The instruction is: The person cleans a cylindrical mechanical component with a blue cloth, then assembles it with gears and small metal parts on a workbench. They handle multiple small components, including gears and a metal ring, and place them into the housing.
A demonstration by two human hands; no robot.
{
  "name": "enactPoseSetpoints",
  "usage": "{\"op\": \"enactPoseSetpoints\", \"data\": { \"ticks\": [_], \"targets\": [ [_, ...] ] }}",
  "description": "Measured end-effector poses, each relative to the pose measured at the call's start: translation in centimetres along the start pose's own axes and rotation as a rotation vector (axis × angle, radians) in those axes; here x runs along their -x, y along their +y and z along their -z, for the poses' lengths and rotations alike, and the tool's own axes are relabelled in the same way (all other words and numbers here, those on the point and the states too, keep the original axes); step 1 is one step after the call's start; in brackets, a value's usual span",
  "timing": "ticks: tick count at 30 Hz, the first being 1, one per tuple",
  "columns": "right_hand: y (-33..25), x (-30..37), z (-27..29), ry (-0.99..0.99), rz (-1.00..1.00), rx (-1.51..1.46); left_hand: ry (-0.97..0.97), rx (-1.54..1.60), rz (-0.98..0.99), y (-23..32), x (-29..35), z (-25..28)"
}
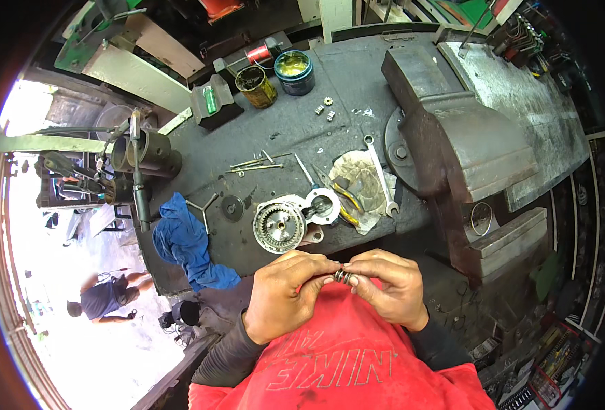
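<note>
Close in front of my red top, my left hand (pixel 285 294) and my right hand (pixel 391 287) pinch a small ridged metal part (pixel 344 277) between thumbs and fingertips. It looks like a small gear or bearing, and fingers partly cover it. Just beyond my hands, at the bench edge, sits an opened metal gear housing (pixel 280 225) with a toothed inner ring. Right of it lie yellow-handled pliers (pixel 347 198), a stained paper (pixel 357 171) and a combination wrench (pixel 381 174). A crumpled blue cloth (pixel 185 236) hangs over the edge at the left.
A large bench vise (pixel 466 137) fills the right side. Small gears (pixel 328 101) lie at the back, near a blue tub of grease (pixel 294 72) and a yellow tin (pixel 255 89). Thin metal rods (pixel 256 164) and a dark disc (pixel 232 208) lie mid-bench. Another person (pixel 108 297) is at far left.
</note>
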State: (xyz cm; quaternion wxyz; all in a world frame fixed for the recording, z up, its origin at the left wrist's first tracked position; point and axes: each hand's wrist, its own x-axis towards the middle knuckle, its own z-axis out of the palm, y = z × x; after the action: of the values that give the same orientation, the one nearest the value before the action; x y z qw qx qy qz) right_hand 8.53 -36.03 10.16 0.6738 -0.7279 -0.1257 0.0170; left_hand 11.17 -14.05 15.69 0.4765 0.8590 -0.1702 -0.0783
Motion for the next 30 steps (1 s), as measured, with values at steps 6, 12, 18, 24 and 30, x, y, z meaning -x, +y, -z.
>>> {"op": "enactPoseSetpoints", "data": {
  "ticks": [6,12,18,24,30],
  "targets": [
    [1.1,-0.5,0.5,-0.062,-0.162,-0.198,-0.092,-0.009,0.108,-0.2,-1.3,0.0],
    [0.9,-0.3,0.8,0.001,-0.423,-0.505,-0.106,0.035,0.097,0.1,-1.2,0.1],
    [0.7,0.6,0.8,-0.038,-0.023,-0.011,-0.168,0.045,0.124,0.0,-0.4,-0.2],
    [1.7,2.6,0.5,0.023,-0.543,-0.509,-0.128,0.107,0.059,-0.7,0.2,-1.9],
    [2.7,2.8,0.4,0.071,-0.579,-0.535,-0.226,0.305,0.273,-2.7,0.2,-2.3]
  ]
}}
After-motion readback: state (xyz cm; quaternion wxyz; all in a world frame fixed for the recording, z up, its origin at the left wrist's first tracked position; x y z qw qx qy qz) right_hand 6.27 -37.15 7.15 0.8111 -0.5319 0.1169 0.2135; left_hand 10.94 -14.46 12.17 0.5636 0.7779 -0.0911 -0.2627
